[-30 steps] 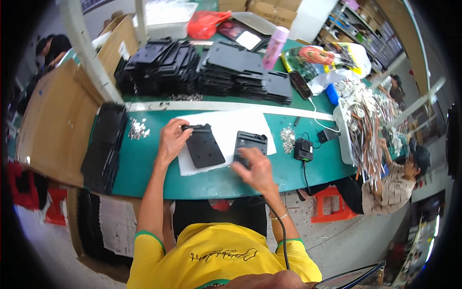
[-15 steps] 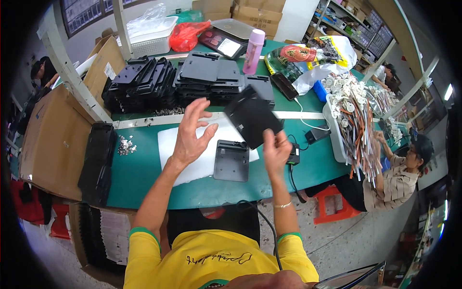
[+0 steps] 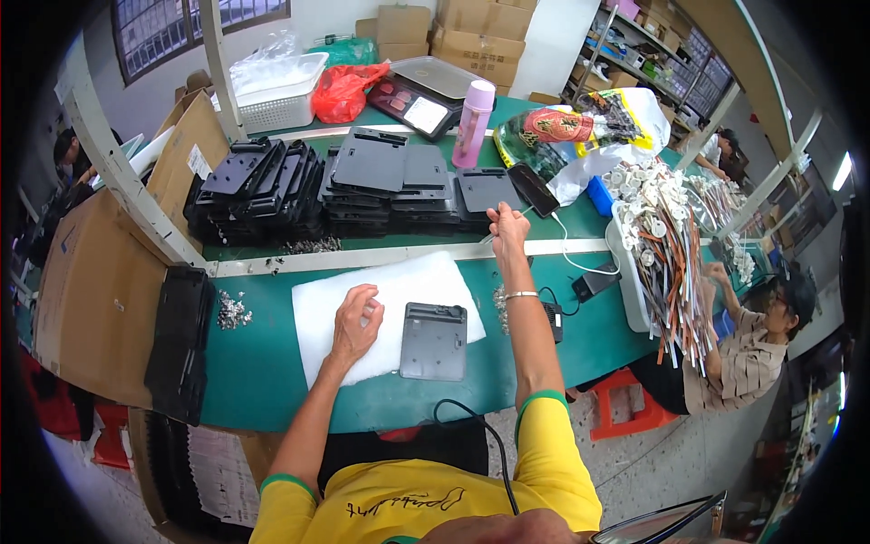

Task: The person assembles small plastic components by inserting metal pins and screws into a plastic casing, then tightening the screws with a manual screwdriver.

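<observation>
A flat dark grey plastic panel [image 3: 435, 349] with a raised strip along its far edge lies on a white foam sheet [image 3: 317, 308] before me. Just left of it, my left hand [image 3: 357, 325] hovers over or rests on the foam, fingers half curled and a gap by the thumb, nothing visible in it. My right hand [image 3: 510, 227] reaches far forward to the near edge of a black panel [image 3: 488, 190] on the right-hand stack. Its fingers are closed and largely hide whatever is between them.
Stacks of black panels [image 3: 263, 186] and grey panels [image 3: 367, 163] line the back. Small metal parts [image 3: 233, 311] lie at left. A pink bottle [image 3: 473, 125], a phone [image 3: 533, 189] on a white cable and a bin of flat cables [image 3: 632, 272] stand beyond. A co-worker [image 3: 739, 331] sits at right.
My right hand has moved forward to the stack, and the black panel it held up is out of its raised position. My left hand has lowered toward the foam, its fingers more curled.
</observation>
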